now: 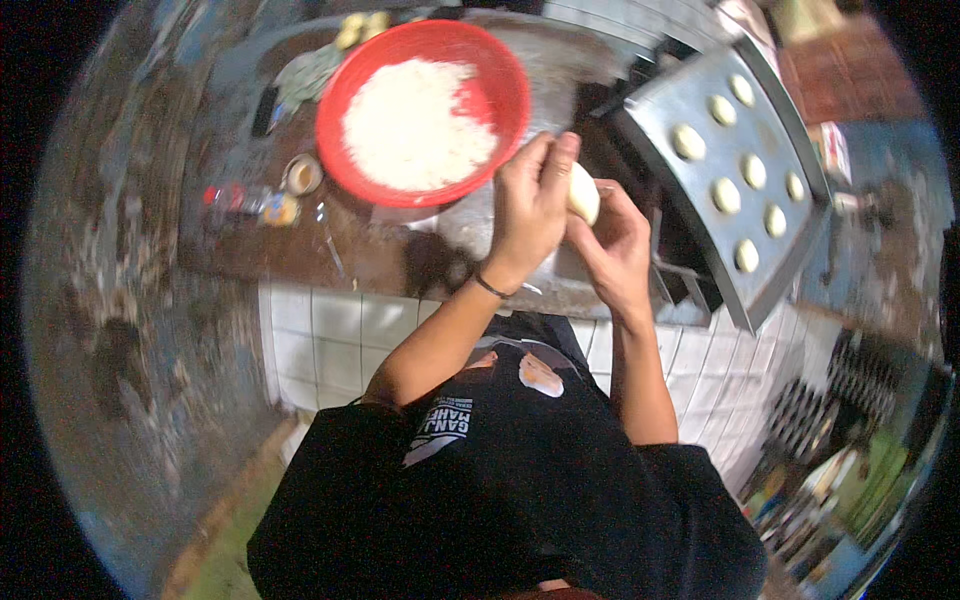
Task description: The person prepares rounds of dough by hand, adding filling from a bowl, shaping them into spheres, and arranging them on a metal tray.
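Observation:
A pale, rounded piece of dough [583, 196] is held between my two hands above the counter. My left hand [531, 205] presses on its left side, its fingers together and pointing away from me. From the right and below, my right hand [613, 244] grips the dough with curled fingers. Just beyond my left hand stands a red basin [333, 128] with a heap of white, crumbly or shredded stuff [415, 125] in it. To the right of my hands is a metal baking tray [680, 105] bearing several small pale dough balls in rough rows.
Left of the basin lie a small round container [302, 175], a clear bottle [235, 196] with a red cap and a greyish cloth [306, 76]. Yellowish pieces [362, 28] sit behind the basin. A rack of utensils [800, 430] is low on the right.

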Motion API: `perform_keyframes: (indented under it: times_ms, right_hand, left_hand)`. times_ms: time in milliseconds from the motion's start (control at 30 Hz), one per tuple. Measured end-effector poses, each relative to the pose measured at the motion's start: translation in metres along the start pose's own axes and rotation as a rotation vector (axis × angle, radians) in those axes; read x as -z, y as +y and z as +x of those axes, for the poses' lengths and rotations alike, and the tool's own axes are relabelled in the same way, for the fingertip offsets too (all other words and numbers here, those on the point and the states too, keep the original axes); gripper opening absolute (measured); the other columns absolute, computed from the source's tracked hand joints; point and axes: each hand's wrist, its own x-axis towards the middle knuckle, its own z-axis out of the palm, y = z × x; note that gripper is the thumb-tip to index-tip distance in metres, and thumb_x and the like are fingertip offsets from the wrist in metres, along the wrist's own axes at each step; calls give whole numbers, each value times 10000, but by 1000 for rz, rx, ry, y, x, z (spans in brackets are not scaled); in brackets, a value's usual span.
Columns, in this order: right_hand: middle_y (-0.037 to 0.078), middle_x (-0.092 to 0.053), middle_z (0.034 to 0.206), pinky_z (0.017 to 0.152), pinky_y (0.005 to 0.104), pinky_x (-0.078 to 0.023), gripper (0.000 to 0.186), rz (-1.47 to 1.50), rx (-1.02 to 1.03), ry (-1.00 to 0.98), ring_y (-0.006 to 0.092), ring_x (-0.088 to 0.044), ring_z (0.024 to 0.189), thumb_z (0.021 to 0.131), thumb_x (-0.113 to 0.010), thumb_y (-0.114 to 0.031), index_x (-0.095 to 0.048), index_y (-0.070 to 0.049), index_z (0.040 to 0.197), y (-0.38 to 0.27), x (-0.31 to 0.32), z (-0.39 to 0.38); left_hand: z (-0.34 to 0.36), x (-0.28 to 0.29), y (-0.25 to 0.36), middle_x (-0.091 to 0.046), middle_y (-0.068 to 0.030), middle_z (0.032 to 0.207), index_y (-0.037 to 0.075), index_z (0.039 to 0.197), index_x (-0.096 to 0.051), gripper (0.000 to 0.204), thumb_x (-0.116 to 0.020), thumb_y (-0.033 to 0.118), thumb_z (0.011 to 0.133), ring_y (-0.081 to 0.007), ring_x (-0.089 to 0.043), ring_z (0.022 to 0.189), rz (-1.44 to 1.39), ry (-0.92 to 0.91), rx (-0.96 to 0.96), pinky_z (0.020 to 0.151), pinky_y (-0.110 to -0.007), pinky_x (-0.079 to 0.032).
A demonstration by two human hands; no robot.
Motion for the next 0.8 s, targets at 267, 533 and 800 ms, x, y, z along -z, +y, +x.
perform_keyframes:
  times_ms: [267, 533, 800]
  right_hand:
    - [26, -703, 822, 593, 238, -477, 189, -119, 2, 63, 68, -583, 659, 992, -719, -156, -746, 31, 988, 29, -114, 44]
    - [130, -657, 956, 813, 362, -512, 359, -498, -59, -782, 225, -630, 868, 1047, -652, -286, -731, 58, 1115, 4, -188, 73]
    - [153, -692, 1225, 934, 429, -571, 482, -986, 390, -859, 341, -684, 1070, 866, -760, -219, -687, -73, 1320, 169, -242, 158]
  left_hand:
    - [5, 109, -10, -524, -19, 623, 36, 802, -555, 334, -677, 241, 1036, -122, -457, 567, -4, 353, -11, 532, -320, -402]
    - [-44, 225, -72, -681, -101, 1138, 30, 1197, -631, 400, -796, 141, 850, -233, -678, 1035, 24, -37, -83, 919, -371, -545]
    - [-75, 302, -89, -748, -170, 995, 39, 1083, -733, 297, -803, 185, 834, -356, -728, 905, 788, 209, -14, 824, -447, -578]
